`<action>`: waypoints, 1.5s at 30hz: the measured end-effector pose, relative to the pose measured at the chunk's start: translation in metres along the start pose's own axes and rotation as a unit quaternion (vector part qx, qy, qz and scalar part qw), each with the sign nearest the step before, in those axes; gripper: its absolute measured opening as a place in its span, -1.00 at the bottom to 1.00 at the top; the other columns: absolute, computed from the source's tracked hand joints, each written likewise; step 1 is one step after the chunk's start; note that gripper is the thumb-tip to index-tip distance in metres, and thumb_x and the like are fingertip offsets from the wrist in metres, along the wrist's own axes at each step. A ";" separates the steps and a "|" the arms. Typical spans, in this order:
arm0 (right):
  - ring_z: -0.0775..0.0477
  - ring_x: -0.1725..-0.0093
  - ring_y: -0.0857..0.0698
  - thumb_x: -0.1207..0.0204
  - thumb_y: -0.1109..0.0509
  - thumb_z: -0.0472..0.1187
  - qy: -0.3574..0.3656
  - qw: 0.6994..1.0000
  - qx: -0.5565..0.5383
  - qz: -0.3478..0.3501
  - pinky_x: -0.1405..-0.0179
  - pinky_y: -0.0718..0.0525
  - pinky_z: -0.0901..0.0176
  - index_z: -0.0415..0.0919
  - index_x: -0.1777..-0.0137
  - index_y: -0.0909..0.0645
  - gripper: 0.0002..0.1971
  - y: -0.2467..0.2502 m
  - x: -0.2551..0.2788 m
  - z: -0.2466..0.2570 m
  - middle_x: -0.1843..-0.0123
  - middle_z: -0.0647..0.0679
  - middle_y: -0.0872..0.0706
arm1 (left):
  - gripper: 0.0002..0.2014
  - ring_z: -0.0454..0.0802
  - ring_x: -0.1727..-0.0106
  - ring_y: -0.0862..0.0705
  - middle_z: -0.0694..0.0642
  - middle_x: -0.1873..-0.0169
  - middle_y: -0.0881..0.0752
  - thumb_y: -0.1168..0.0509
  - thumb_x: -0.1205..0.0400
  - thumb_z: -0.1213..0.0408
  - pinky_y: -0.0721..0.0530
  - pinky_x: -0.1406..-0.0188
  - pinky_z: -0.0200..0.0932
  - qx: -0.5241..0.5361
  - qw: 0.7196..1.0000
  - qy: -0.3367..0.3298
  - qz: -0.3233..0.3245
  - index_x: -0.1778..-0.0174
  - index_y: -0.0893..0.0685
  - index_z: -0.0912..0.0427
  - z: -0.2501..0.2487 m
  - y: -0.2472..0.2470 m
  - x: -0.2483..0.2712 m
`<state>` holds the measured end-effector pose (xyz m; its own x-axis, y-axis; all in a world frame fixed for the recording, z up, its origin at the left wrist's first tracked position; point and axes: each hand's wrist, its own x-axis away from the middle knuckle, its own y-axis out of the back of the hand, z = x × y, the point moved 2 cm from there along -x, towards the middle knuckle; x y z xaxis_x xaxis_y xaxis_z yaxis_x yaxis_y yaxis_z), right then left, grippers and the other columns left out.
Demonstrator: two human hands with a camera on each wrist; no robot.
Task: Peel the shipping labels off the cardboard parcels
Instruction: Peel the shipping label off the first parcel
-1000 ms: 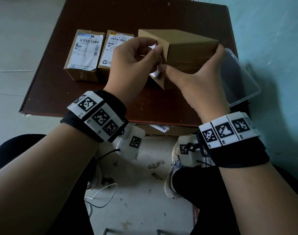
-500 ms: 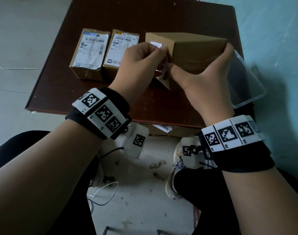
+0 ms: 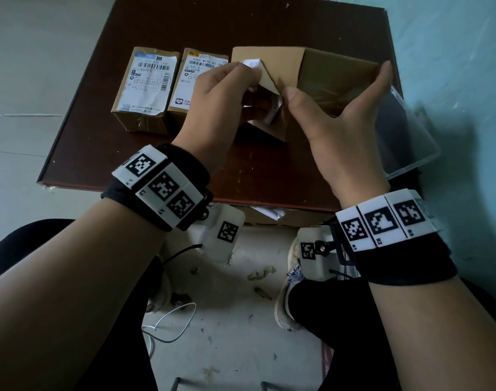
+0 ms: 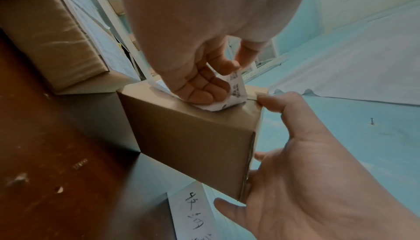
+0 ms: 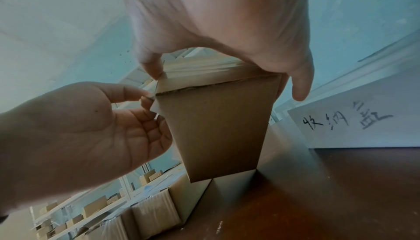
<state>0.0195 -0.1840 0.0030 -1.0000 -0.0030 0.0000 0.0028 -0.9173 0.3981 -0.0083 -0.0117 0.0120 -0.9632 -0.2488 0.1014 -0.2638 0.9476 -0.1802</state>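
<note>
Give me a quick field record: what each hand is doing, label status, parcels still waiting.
left hand: pinches the white label, partly lifted off the held parcel
right hand: grips that parcel, thumb at the near corner, fingers on the far side
waiting: two labelled parcels side by side on the brown table
beside: clear plastic lid at table's right

Right hand (image 5: 227, 28) gripped tilted brown cardboard parcel (image 5: 218, 130) top; left hand (image 5: 90, 127) pinched white label corner (image 5: 155, 108); dark worktop (image 5: 341, 199) below.
</note>
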 end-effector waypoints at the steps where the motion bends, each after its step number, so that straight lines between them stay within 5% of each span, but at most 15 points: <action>1: -0.11 -0.91 -0.20 -0.22 -0.59 0.48 0.000 1.000 -0.007 -0.003 -0.84 -0.37 0.03 -0.11 -0.94 0.38 0.56 0.000 0.000 0.000 -0.97 -0.08 0.02 | -0.68 0.03 0.17 -0.70 0.14 0.26 -0.71 -0.18 -0.85 0.28 -0.72 0.11 -0.08 0.012 1.000 -0.002 0.009 0.21 -0.64 0.27 0.000 0.000 0.000; 4: -0.13 -0.94 -0.13 -0.25 -0.61 0.48 -0.002 1.000 -0.017 -0.013 -0.91 -0.32 -0.19 -0.13 -0.94 0.40 0.56 0.000 -0.001 -0.001 -0.99 -0.12 0.06 | -0.56 0.03 0.15 -0.71 0.21 0.15 -0.75 -0.14 -0.91 0.08 -0.75 0.11 -0.15 0.014 1.000 -0.018 0.022 0.06 -0.70 0.35 0.000 -0.001 0.001; 9: -0.13 -0.94 -0.15 -0.28 -0.56 0.52 0.013 1.000 0.017 -0.020 -0.88 -0.37 -0.20 -0.14 -0.95 0.36 0.53 -0.001 0.001 -0.001 -0.99 -0.14 0.04 | -0.80 -0.08 0.26 -0.69 0.20 0.22 -0.72 -0.39 -0.80 0.27 -0.72 0.16 -0.18 -0.007 0.998 -0.052 0.018 0.06 -0.76 0.31 0.004 -0.004 0.003; 13: -0.14 -0.95 -0.12 -0.29 -0.55 0.53 0.014 0.999 0.025 -0.020 -0.90 -0.35 -0.22 -0.14 -0.95 0.36 0.53 0.000 0.001 0.000 -0.99 -0.13 0.04 | -0.81 -0.02 0.22 -0.70 0.15 0.25 -0.74 -0.32 -0.79 0.41 -0.71 0.14 -0.15 0.051 0.998 0.000 0.024 0.15 -0.70 0.28 0.002 -0.003 0.000; 16: -0.12 -0.93 -0.17 -0.27 -0.55 0.52 0.013 1.000 0.013 -0.014 -0.87 -0.39 -0.07 -0.14 -0.95 0.35 0.53 0.000 0.000 0.000 -0.98 -0.13 0.01 | -0.73 0.00 0.21 -0.70 0.08 0.32 -0.74 -0.23 -0.81 0.43 -0.69 0.14 -0.12 0.052 0.999 0.011 0.011 0.21 -0.69 0.23 0.000 -0.003 0.001; 23: -0.03 -0.80 -0.36 -0.23 -0.50 0.54 0.006 1.000 0.003 0.004 -0.41 -0.46 0.46 -0.12 -0.96 0.34 0.52 0.002 -0.001 0.001 -0.91 -0.08 -0.15 | -0.82 0.12 0.12 -0.70 0.21 0.20 -0.69 -0.12 -0.80 0.41 -0.71 0.11 -0.01 0.077 0.997 0.021 -0.008 0.03 -0.59 0.35 0.002 -0.002 -0.001; 29: -0.07 -0.84 -0.36 -0.20 -0.53 0.55 -0.012 0.999 -0.037 -0.004 -0.82 -0.49 -0.11 -0.14 -0.95 0.34 0.57 -0.001 -0.002 0.001 -0.92 -0.08 -0.21 | -0.62 0.01 0.23 -0.67 0.12 0.29 -0.71 -0.22 -0.87 0.08 -0.67 0.16 -0.13 -0.035 0.998 -0.049 0.020 0.18 -0.65 0.24 0.001 -0.002 0.003; 32: -0.05 -0.83 -0.37 -0.21 -0.54 0.55 -0.019 0.999 -0.037 -0.007 -0.80 -0.51 -0.10 -0.12 -0.95 0.35 0.56 -0.002 -0.001 0.001 -0.92 -0.06 -0.21 | -0.72 -0.06 0.29 -0.67 0.10 0.31 -0.72 -0.44 -0.76 0.11 -0.66 0.24 -0.12 -0.134 0.982 -0.129 0.026 0.14 -0.72 0.26 0.007 -0.001 0.003; 36: -0.05 -0.81 -0.40 -0.19 -0.53 0.56 -0.027 0.998 -0.048 -0.011 -0.77 -0.56 -0.09 -0.11 -0.95 0.34 0.56 -0.003 -0.001 0.002 -0.89 -0.07 -0.25 | -0.74 -0.12 0.20 -0.79 0.07 0.24 -0.79 -0.48 -0.72 0.19 -0.75 0.17 -0.15 -0.159 0.972 -0.174 -0.001 0.07 -0.78 0.37 0.013 0.002 -0.002; 41: -0.07 -0.78 -0.45 -0.19 -0.51 0.58 -0.035 0.998 -0.044 -0.010 -0.74 -0.59 -0.08 -0.10 -0.95 0.35 0.56 -0.005 -0.001 0.002 -0.87 -0.08 -0.31 | -0.75 0.19 0.04 -0.85 0.34 0.10 -0.83 -0.46 -0.70 0.29 -0.86 0.02 0.08 -0.152 0.960 -0.229 -0.042 0.06 -0.77 0.49 0.016 0.007 -0.005; 45: -0.04 -0.77 -0.46 -0.18 -0.49 0.59 -0.037 0.998 -0.047 -0.014 -0.74 -0.59 -0.02 -0.11 -0.95 0.33 0.56 -0.004 -0.001 0.002 -0.86 -0.07 -0.33 | -0.79 0.14 0.10 -0.84 0.32 0.17 -0.83 -0.45 -0.72 0.31 -0.82 0.12 -0.01 -0.172 0.955 -0.238 -0.052 0.13 -0.78 0.42 0.014 0.008 -0.005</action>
<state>0.0204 -0.1791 0.0035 -0.9970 0.0486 0.0598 -0.0276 -0.9497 0.3119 -0.0067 -0.0061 -0.0038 -0.8689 -0.3296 -0.3692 -0.4048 0.9025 0.1470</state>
